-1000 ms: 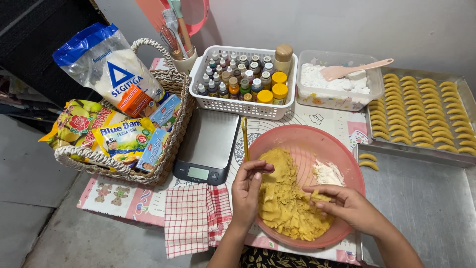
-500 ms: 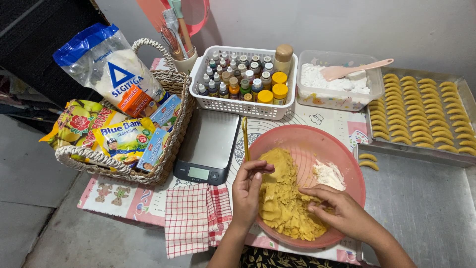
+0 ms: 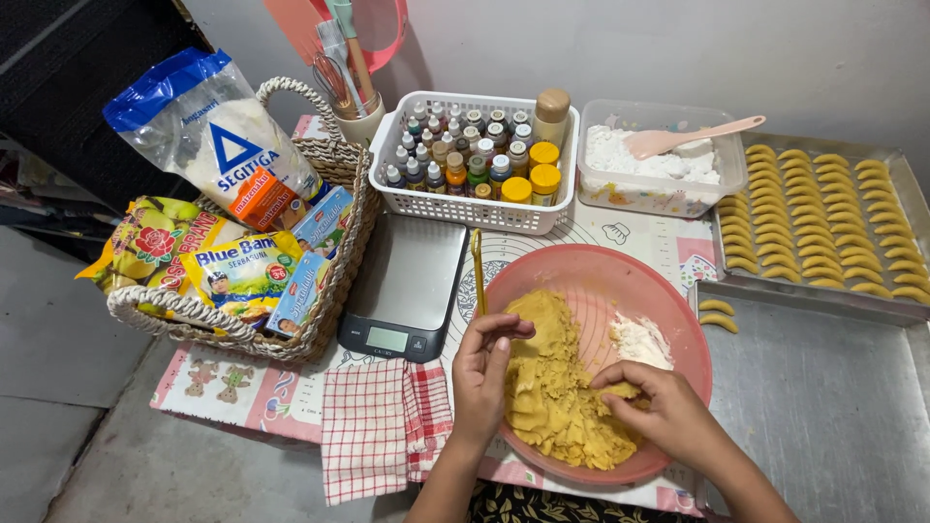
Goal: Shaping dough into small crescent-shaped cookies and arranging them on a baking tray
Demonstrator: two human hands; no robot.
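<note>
Table [image 3: 852, 407]: grey, bare towards its right edge.
Tray [image 3: 906, 174], far right corner: rows of yellow crescents; two loose crescents [image 3: 717, 315] just in front of it.
Basket [image 3: 242, 334], left edge: woven, holding packets and a flour bag.
Bowl [image 3: 668, 310], near edge: pink, resting on a printed mat [image 3: 291, 397] beside a checked cloth [image 3: 383, 426].
Dough [image 3: 552, 387]: yellow mass in the bowl's near left part, white flour beside it.
Scale [image 3: 407, 286]: between basket and bowl.
Left hand [image 3: 484, 373]: fingers curled loosely at the dough's left edge, thumb and forefinger pinched; whether a bit was held could not be told.
Right hand [image 3: 659, 412]: fingers closed on a small lump at the dough's right side.
Risk, as judged: the bowl sat near the table's edge, so a hard pull could tip it or drop crumbs onto the cloth.
Change: against the earlier frame, the right hand had shifted lower and further into the dough; the left had barely moved.
</note>
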